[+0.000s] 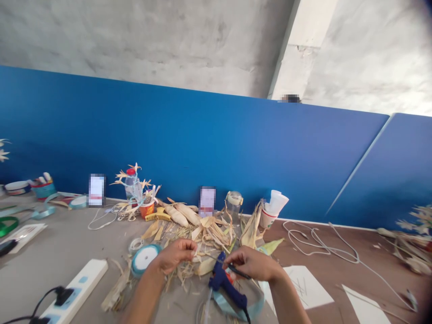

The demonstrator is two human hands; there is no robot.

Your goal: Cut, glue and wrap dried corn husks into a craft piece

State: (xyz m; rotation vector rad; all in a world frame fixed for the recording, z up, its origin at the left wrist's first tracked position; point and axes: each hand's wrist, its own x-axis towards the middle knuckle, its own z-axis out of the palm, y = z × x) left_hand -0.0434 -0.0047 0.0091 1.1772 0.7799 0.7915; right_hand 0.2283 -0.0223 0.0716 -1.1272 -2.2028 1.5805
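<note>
My left hand (177,255) is closed in a pinch on a small pale piece of corn husk (197,253). Close by on the right, my right hand (251,263) grips a slim pointed tool with a black handle (240,272); whether it is scissors or tweezers I cannot tell. The tool's thin tip points left toward the husk piece. Below my right hand lies a blue glue gun (227,288) with a red-orange trigger, over a loop of light blue ribbon (254,303). A ribbon spool (146,258) sits beside my left wrist. Dry husks (216,231) are heaped beyond both hands.
A white power strip (83,280) lies front left. Along the blue partition (189,135) stand a phone (207,200), a glass jar (233,204), a paper cup (268,218) and a bottle (131,186) with husk flowers. White cables (324,247) and paper sheets (308,288) lie right.
</note>
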